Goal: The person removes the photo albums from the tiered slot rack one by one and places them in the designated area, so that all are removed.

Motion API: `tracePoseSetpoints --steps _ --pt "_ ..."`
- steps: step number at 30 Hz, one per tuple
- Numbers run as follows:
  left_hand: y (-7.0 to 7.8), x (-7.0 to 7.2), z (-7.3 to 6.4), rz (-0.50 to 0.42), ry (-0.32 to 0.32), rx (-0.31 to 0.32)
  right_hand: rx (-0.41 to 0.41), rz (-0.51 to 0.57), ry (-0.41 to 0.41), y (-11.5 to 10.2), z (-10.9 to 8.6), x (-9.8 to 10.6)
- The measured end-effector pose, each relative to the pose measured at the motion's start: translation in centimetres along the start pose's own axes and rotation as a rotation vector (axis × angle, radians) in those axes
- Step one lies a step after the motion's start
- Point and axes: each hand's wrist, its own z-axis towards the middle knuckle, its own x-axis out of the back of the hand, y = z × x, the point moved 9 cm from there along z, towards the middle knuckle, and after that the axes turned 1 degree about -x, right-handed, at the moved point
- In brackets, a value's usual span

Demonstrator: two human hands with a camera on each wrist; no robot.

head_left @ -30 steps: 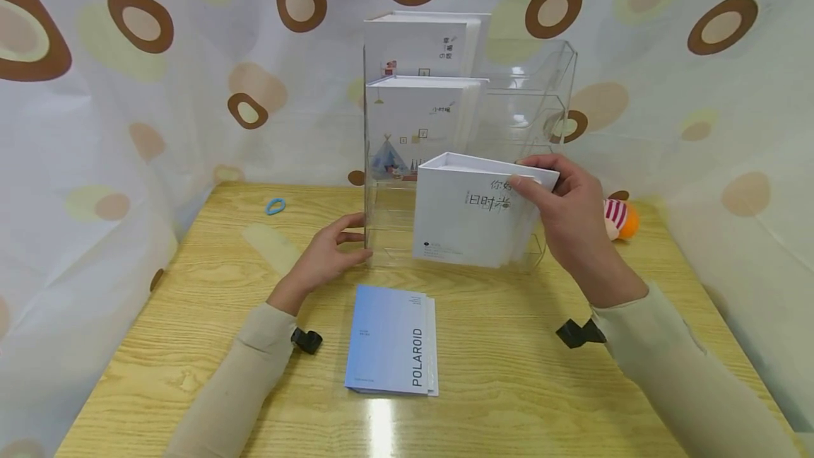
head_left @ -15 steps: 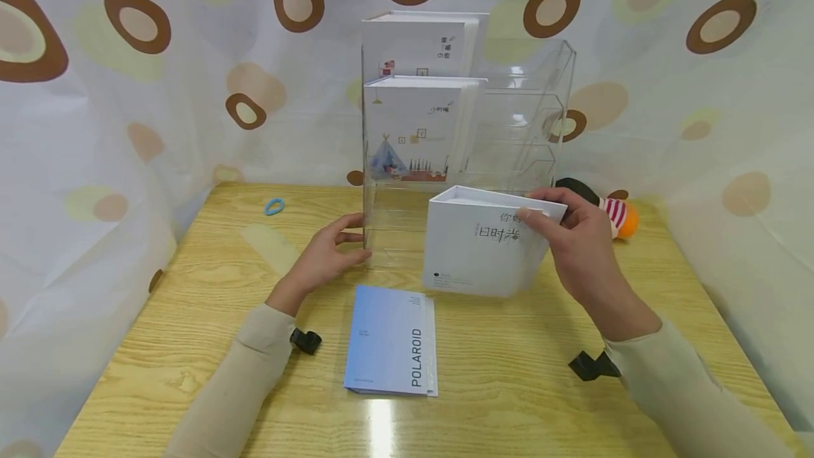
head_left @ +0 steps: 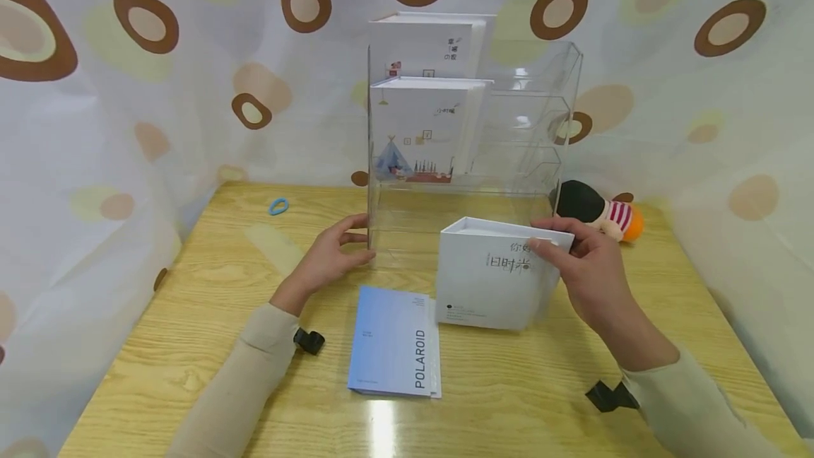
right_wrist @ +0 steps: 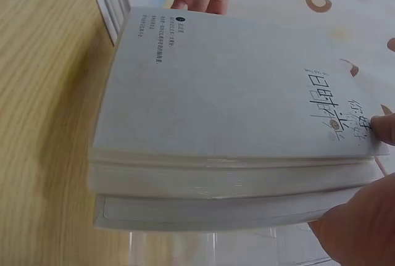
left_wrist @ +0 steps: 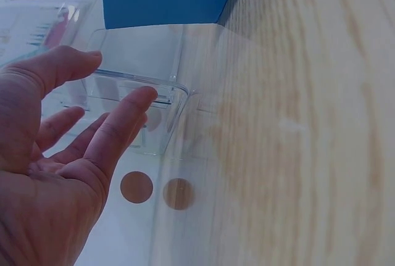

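Two forearms point(head_left: 235, 373) in beige sleeves reach forward from below, one on each side of a white album point(head_left: 486, 288). The left hand point(head_left: 331, 253), well to the album's left, has thumb and fingers spread apart, fingers slightly bent. The right hand point(head_left: 594, 267) pinches the album's upper right corner, thumb in front, fingers behind.

Beige long sleeves point(head_left: 232, 373), plain cuffs point(head_left: 270, 327), black blocky wrist mounts point(head_left: 309, 341)
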Motion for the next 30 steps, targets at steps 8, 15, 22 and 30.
tracePoseSetpoints --steps 8,15,22,30 --pt "-0.1 0.7 -0.4 -0.005 0.021 0.012 -0.089 0.118 -0.073 1.8 -0.3 -0.7" --pt "-0.2 0.0 0.0 -0.018 -0.005 0.009 -0.143 0.033 -0.087 3.0 -0.9 -0.2" --pt "-0.1 0.0 0.1 -0.016 -0.005 0.008 -0.192 0.002 -0.12 3.9 -1.1 -0.2" --pt "0.0 0.0 0.0 -0.005 -0.01 0.0 -0.169 0.018 -0.224 3.8 -0.9 -0.8"
